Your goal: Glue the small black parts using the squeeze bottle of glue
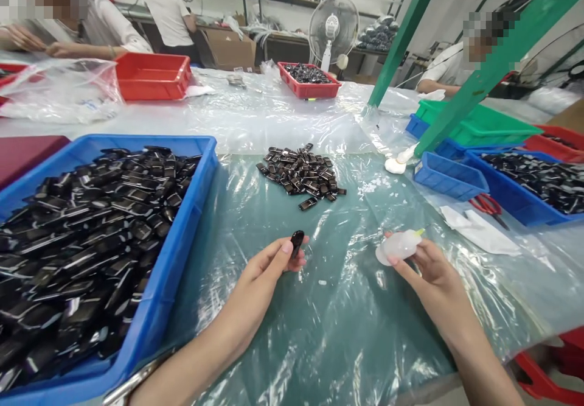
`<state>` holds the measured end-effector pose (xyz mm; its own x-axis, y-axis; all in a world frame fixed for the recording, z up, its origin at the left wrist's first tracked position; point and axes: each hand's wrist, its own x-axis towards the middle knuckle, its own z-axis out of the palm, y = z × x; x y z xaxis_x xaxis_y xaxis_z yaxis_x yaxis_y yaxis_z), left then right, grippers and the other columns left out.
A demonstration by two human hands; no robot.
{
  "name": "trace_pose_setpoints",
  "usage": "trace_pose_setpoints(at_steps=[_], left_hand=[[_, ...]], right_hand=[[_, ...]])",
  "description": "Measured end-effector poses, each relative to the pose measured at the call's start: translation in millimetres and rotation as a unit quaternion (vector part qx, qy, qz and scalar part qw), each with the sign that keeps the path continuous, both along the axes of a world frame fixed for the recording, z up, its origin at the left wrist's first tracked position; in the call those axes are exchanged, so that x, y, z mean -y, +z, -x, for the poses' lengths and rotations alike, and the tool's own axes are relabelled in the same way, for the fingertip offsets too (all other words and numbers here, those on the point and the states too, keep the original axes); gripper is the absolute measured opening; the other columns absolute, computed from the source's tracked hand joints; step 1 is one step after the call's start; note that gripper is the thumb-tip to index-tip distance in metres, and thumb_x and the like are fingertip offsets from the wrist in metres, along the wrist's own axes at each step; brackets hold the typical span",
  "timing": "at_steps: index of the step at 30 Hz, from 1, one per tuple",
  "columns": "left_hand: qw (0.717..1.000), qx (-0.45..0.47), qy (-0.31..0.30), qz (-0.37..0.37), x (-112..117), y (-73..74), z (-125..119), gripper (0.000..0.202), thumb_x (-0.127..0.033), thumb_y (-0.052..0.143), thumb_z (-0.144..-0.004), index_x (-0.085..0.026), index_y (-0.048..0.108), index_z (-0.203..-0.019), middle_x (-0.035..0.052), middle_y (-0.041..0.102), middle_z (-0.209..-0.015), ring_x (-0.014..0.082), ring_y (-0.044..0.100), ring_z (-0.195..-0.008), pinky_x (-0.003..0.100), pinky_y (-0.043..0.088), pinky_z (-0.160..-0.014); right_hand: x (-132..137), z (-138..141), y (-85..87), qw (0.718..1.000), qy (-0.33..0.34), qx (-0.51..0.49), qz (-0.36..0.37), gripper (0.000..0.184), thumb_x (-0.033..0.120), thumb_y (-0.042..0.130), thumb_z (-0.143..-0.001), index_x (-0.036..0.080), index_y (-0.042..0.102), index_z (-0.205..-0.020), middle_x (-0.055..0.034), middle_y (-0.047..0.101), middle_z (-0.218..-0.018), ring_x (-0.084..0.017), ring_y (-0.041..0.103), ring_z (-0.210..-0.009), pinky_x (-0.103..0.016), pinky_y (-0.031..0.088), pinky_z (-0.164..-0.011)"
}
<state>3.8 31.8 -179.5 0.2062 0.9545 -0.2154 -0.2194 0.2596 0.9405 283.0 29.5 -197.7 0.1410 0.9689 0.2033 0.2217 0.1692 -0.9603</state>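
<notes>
- My left hand is clamped on one glossy black piece, thumb and fingers pinching it above the bench.
- My right hand is closed around a whitish, translucent bottle with a yellow-green tip, well apart from the black piece.
- Beyond my hands, a loose pile of dark, shiny pieces lies directly on the plastic-covered bench.
- At my left sits a large blue bin, heaped with black pieces; many lie at a slant over each other.
- Further off, near the middle, a shallow red tray holds many small dark pieces.
- Another red tray stands to the left of that, just beside a clear plastic bag.
- On my right, a small blue container stands beside a bigger blue tray full of dark, glossy pieces.
- A green tray sits behind those two.
- Red-handled scissors lie near the small blue container, close to a white sheet.
</notes>
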Motion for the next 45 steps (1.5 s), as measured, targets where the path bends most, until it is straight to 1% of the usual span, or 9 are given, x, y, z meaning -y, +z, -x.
trace_pose_setpoints(at_steps=[4,6,9,12,17,22,35,40,45], left_hand=[[0.990,0.135,-0.022,0.033,-6.0,-4.4,0.7,0.037,-0.049,0.060,-0.098,-0.019,0.070,-0.118,0.0057,0.064,-0.100,0.0153,0.060,-0.096,0.026,0.052,-0.089],[0.987,0.149,-0.025,0.047,-7.0,-4.8,0.3,0.036,-0.046,0.058,-0.099,-0.019,0.070,-0.119,0.0063,0.064,-0.102,0.0160,0.061,-0.095,0.027,0.053,-0.090],[0.982,0.172,-0.038,0.070,-6.3,-3.5,-0.4,0.034,-0.043,0.058,-0.100,-0.018,0.070,-0.119,0.0072,0.066,-0.104,0.0184,0.063,-0.099,0.028,0.054,-0.091],[0.980,0.177,-0.049,0.074,-5.7,-1.6,-1.5,0.036,-0.045,0.059,-0.099,-0.017,0.071,-0.119,0.0097,0.066,-0.116,0.0225,0.061,-0.112,0.030,0.052,-0.099],[0.974,0.204,-0.067,0.073,-5.3,1.4,-3.6,0.036,-0.043,0.061,-0.099,-0.014,0.071,-0.117,0.0126,0.064,-0.123,0.0251,0.058,-0.120,0.031,0.050,-0.104],[0.971,0.217,-0.066,0.073,-4.6,2.3,-4.2,0.035,-0.041,0.057,-0.101,-0.013,0.071,-0.116,0.0131,0.065,-0.122,0.0240,0.060,-0.118,0.030,0.052,-0.102],[0.969,0.225,-0.074,0.074,-2.8,4.3,-5.6,0.035,-0.038,0.051,-0.104,-0.013,0.071,-0.117,0.0116,0.063,-0.125,0.0249,0.059,-0.121,0.031,0.052,-0.102],[0.971,0.211,-0.073,0.084,-1.1,4.1,-4.9,0.035,-0.040,0.052,-0.103,-0.014,0.071,-0.117,0.0107,0.064,-0.124,0.0249,0.058,-0.122,0.031,0.052,-0.102],[0.977,0.174,-0.092,0.080,-1.9,2.7,-3.8,0.037,-0.044,0.055,-0.101,-0.015,0.069,-0.121,0.0100,0.064,-0.125,0.0236,0.059,-0.121,0.031,0.050,-0.104]], right_hand=[[17.6,13.3,-9.3,0.985,-0.126,0.066,-0.096,0.058,0.042,0.084,-0.083,0.019,0.051,-0.124,-0.0075,0.052,-0.123,-0.020,0.055,-0.108,-0.030,0.044,-0.093],[32.2,26.8,-7.8,0.959,-0.205,0.136,-0.140,0.042,0.039,0.078,-0.090,0.017,0.054,-0.117,-0.0055,0.055,-0.112,-0.016,0.056,-0.098,-0.023,0.045,-0.085],[47.0,50.4,-3.8,0.950,-0.018,0.259,-0.174,0.010,0.024,0.056,-0.106,0.019,0.059,-0.114,-0.0046,0.054,-0.112,-0.013,0.054,-0.102,-0.019,0.045,-0.085],[45.3,70.1,-2.9,0.915,0.159,0.324,-0.180,0.025,0.014,0.041,-0.110,0.020,0.054,-0.130,-0.0072,0.047,-0.124,-0.018,0.049,-0.110,-0.028,0.045,-0.085],[25.0,86.1,-2.2,0.869,0.152,0.415,-0.223,0.028,0.002,0.033,-0.104,0.008,0.060,-0.110,-0.0103,0.050,-0.104,-0.022,0.047,-0.084,-0.031,0.038,-0.060],[17.5,90.6,-4.3,0.853,0.120,0.440,-0.254,0.025,-0.003,0.036,-0.099,0.002,0.061,-0.098,-0.0110,0.049,-0.093,-0.021,0.044,-0.076,-0.032,0.034,-0.056],[23.7,76.6,2.1,0.879,0.138,0.402,-0.214,0.021,0.011,0.030,-0.111,0.012,0.048,-0.100,-0.0071,0.049,-0.095,-0.019,0.047,-0.081,-0.029,0.037,-0.064],[32.6,68.9,3.0,0.943,0.163,0.265,-0.117,0.011,0.018,0.037,-0.112,0.020,0.048,-0.112,-0.0022,0.051,-0.094,-0.012,0.052,-0.076,-0.020,0.039,-0.058],[33.9,68.9,7.4,0.983,0.116,0.137,-0.049,0.010,0.026,0.049,-0.109,0.024,0.058,-0.109,-0.0004,0.058,-0.097,-0.008,0.060,-0.083,-0.008,0.044,-0.058]])
